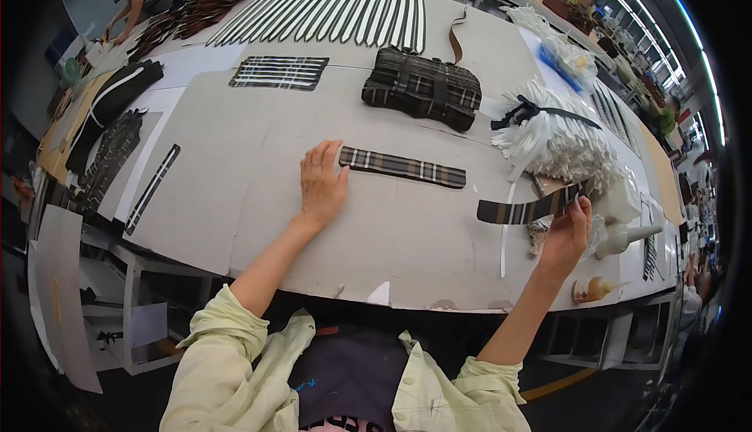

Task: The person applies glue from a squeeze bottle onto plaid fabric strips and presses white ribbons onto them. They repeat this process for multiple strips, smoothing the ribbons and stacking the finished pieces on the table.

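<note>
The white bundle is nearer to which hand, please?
The right hand: it is just below the white bundle in the picture; the left hand is well off to its left.

Matt cloth strips (403, 168) (woven, apparently), smooth matt tabletop (392, 244), plastic bottle (617, 239).

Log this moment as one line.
left hand: on table, at left end of plaid strip | right hand: holding second plaid strip | beyond right hand: tied white bundle

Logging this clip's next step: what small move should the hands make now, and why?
Perhaps bring the held plaid strip across to the flat plaid strip: the right hand grips the former near its right end, while the left hand is at the latter's left end.
</note>
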A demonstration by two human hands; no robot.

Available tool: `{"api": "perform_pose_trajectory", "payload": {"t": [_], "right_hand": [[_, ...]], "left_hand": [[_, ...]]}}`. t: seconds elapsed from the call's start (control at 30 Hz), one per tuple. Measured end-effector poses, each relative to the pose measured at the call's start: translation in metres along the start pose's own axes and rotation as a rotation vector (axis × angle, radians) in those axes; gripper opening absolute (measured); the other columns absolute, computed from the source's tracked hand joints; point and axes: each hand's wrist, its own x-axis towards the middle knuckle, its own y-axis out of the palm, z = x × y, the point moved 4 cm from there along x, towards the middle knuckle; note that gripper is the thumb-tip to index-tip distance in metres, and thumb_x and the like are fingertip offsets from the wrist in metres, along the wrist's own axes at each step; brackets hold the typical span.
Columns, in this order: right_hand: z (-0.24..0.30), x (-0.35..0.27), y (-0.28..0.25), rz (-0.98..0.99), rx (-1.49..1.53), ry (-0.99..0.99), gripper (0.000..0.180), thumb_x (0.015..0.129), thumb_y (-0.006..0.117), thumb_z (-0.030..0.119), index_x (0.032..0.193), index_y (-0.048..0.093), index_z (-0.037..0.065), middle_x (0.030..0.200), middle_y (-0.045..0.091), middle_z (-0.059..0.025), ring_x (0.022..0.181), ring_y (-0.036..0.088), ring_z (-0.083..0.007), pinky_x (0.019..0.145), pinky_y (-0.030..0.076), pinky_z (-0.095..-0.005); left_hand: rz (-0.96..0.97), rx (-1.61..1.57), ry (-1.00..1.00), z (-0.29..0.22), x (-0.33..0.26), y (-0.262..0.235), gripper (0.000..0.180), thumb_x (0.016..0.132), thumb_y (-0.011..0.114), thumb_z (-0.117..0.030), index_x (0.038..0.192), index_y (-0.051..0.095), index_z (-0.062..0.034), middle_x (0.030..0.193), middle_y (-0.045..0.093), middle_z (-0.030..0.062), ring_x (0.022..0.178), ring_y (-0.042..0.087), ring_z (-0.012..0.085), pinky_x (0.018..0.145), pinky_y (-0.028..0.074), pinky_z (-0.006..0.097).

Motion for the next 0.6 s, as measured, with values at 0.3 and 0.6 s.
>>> {"api": "perform_pose_trajectory", "payload": {"t": [0.3, 0.6], "right_hand": [[-0.098, -0.11, 0.121, 0.649, -0.755, 0.076, 0.015, 0.081, 0.068, 0.002, 0.093, 0.06, 0.006, 0.113, 0.069, -0.0101, 0.104, 0.061, -0.0288, 0.096, 0.043, -0.0397], [-0.139, -0.12, 0.105, 0.784, -0.881, 0.211, 0.017, 0.084, 0.071, 0.008, 0.096, 0.059, 0.006, 0.094, 0.064, -0.0073, 0.094, 0.056, -0.0268, 0.087, 0.04, -0.0378]], "left_hand": [[0.451, -1.107, -0.578, -0.094, -0.045, -0.02, 0.038, 0.099, 0.064, -0.015, 0.132, 0.051, -0.0018, 0.1, 0.066, 0.0059, 0.091, 0.064, 0.0117, 0.082, 0.051, 0.027], [0.193, -0.815, -0.656, -0.049, -0.07, -0.021, 0.022, 0.095, 0.064, -0.002, 0.117, 0.063, -0.0012, 0.084, 0.065, 0.0007, 0.073, 0.057, 0.0045, 0.068, 0.048, 0.021]]}}
